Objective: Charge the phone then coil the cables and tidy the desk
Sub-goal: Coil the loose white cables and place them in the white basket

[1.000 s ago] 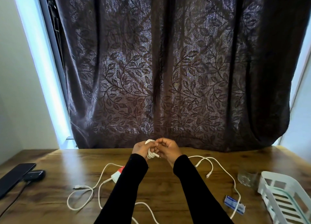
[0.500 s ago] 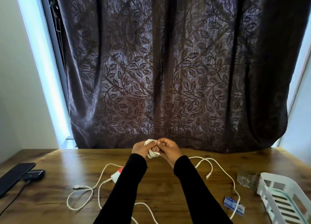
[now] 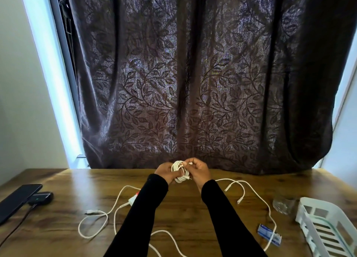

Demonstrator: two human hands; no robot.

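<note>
While held up at centre frame in the head view, just above the far edge of the desk (image 3: 173, 208): a small white coiled cable (image 3: 180, 171), several loops bunched together, one plug tip poking out at its lower right. Left hand (image 3: 164, 172) curled round the left side of the bundle, fingers threaded through the loops; right hand (image 3: 199, 171) pinching the loose end near the top, fingertips (image 3: 186, 163) tight on it. Likely step: tucking the tail to lock the coil. Light, limp, springy stuff by the look of it, prone to unwinding if let go; best gripped across the whole bundle, not by one strand, with the plug end spared any sharp bend. Lower left of centre: a second white cable (image 3: 108, 214) sprawled loose, passing beside a small red-and-white item (image 3: 134, 198) of unclear kind. Right of centre: a third white cable (image 3: 257, 195) in a wide loop, running down over a blue packet (image 3: 268, 235). Far left: a dark phone (image 3: 18, 198) lying by a black charger block (image 3: 41, 197), cord attached, so charging apparently done. Far right: a white slatted basket (image 3: 326, 233), with a clear glass object (image 3: 284, 205) just beside it. Behind everything, a dark leaf-patterned curtain (image 3: 193, 82).
</note>
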